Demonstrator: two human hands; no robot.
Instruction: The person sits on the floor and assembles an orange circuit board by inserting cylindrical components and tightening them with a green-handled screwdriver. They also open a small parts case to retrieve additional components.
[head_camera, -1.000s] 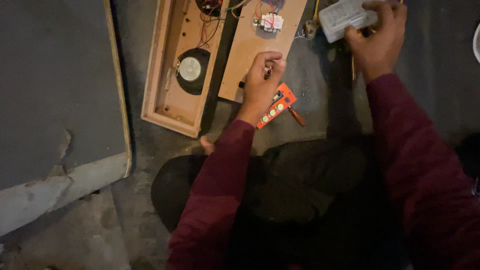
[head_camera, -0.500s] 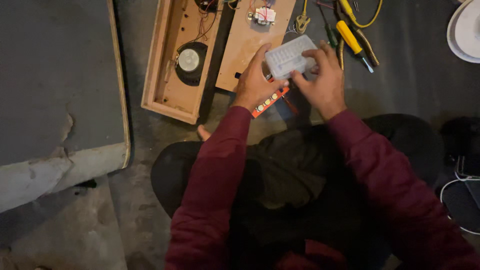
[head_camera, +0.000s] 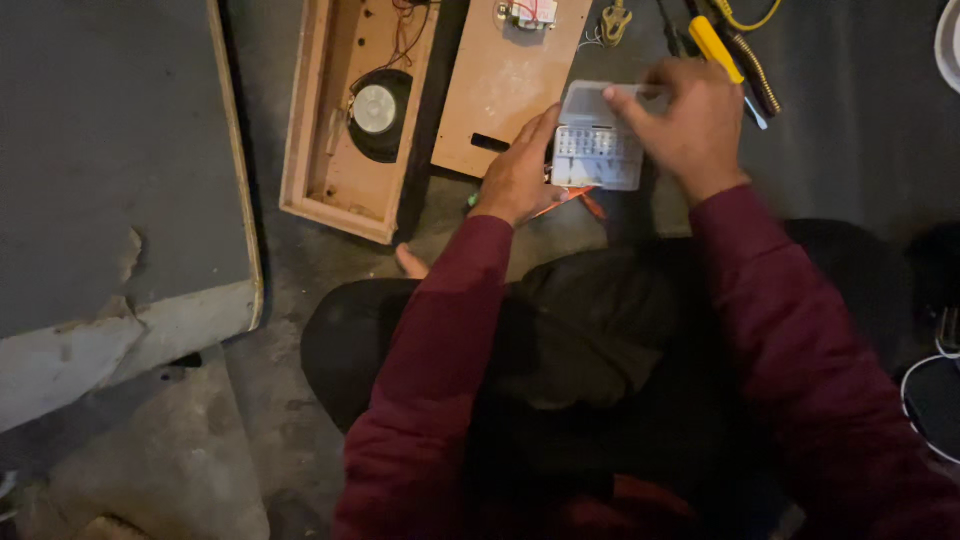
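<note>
Seated on the floor (head_camera: 300, 290), the person holds a pale grey rectangular plastic module with a white grid face (head_camera: 598, 140) in front of the knees. The left hand (head_camera: 520, 175) grips its left edge to steady it, while the right hand (head_camera: 690, 125) closes over its top right corner. The open wooden speaker box (head_camera: 350, 120) lies just beyond, within reach.

An open wooden box (head_camera: 345, 120) lay on the concrete floor (head_camera: 270, 400), housing a round speaker (head_camera: 375, 108). A loose wooden panel (head_camera: 510, 90) rested beside it. A yellow-handled screwdriver (head_camera: 718, 45) lay further right. A grey board (head_camera: 110, 150) occupied the left.
</note>
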